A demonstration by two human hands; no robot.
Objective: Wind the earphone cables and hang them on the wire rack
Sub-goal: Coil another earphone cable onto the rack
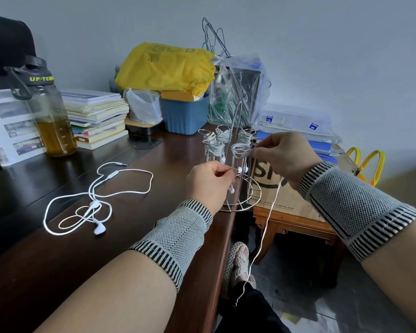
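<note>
Right hand (283, 155) pinches the half-wound coil (241, 150) at a hook of the wire rack (244, 188), while the left hand (211, 181), at seven o'clock from the coil, pinches the earbud end. The loose tail (262, 239) hangs straight down toward six o'clock past the bench (154, 236) edge, free air below. Next loose earphones (94, 200) lie at nine o'clock, nearer the left hand.

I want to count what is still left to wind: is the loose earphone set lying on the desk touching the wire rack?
Apart. The head view shows the loose earphone set lying on bare dark desk, well left of the wire rack, with the left hand between them.
</note>
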